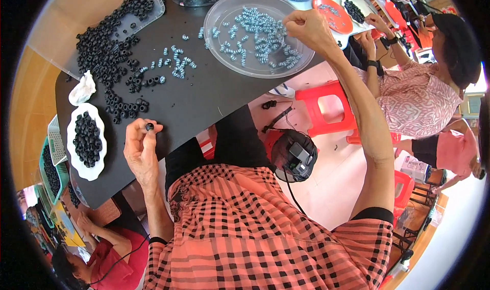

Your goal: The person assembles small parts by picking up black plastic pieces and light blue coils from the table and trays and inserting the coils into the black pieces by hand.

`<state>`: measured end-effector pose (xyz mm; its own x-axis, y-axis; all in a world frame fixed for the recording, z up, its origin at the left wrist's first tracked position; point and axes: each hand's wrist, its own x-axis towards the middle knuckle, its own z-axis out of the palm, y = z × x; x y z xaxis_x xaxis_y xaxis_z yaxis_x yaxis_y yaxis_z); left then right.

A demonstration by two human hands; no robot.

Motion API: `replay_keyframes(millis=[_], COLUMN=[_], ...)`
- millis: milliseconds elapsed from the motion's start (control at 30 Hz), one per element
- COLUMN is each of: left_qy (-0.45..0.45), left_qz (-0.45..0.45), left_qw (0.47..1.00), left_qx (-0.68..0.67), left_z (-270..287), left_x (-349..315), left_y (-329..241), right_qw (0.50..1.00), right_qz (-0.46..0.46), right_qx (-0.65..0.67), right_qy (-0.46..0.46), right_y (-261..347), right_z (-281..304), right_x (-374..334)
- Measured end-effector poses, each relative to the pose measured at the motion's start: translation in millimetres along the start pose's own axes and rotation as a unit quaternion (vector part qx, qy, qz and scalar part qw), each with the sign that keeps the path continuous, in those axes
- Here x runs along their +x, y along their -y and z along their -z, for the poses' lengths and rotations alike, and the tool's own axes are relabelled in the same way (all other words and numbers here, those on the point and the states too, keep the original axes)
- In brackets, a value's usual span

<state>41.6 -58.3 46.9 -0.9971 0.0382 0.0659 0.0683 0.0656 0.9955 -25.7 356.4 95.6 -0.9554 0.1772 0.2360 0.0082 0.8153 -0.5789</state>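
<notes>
My left hand (142, 149) is closed in a pinch near the table's front edge, with a small black hollow part (149, 127) between thumb and finger. Over the right rim of a clear round tray (217, 60), my right hand (309, 29) has its fingers curled together; what they hold, if anything, is hidden. Many small blue-and-silver striped coil-like pieces (255, 22) lie in the tray. More striped pieces (179, 65) are scattered on the dark table (189, 103). Loose black parts (115, 52) spread beyond my left hand, spilling from a translucent bin (56, 37).
A white scalloped dish (101, 162) of black parts and a crumpled white cloth (82, 89) sit at the left. Green baskets (62, 175) stand beyond. Co-workers (408, 101) work at the right and a person (109, 249) at lower left. Red stools (326, 106) occupy the floor.
</notes>
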Motion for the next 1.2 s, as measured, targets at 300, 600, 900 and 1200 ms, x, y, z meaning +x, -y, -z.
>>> replay_keyframes(millis=[300,600,900,1200], left_qy=[0.010,-0.004,-0.007,0.008], left_qz=[-0.018,-0.009,-0.009,-0.006], left_qw=[1.000,1.000,1.000,1.000], left_qx=[-0.015,0.008,-0.017,0.007], left_z=[2.1,-0.1,0.4,3.4], left_x=[1.0,0.4,0.3,0.2], left_y=[1.5,0.0,1.6,3.7], right_qw=[0.997,0.991,0.990,0.987], right_qz=[0.014,0.127,0.103,0.029], right_qx=[-0.010,-0.009,-0.022,0.056], right_qy=[-0.072,0.048,0.091,0.145], right_y=[-1.1,3.4,8.4,29.1], right_z=[-0.4,-24.4,-22.1,-20.8], right_x=[7.5,5.5,-0.4,-9.4])
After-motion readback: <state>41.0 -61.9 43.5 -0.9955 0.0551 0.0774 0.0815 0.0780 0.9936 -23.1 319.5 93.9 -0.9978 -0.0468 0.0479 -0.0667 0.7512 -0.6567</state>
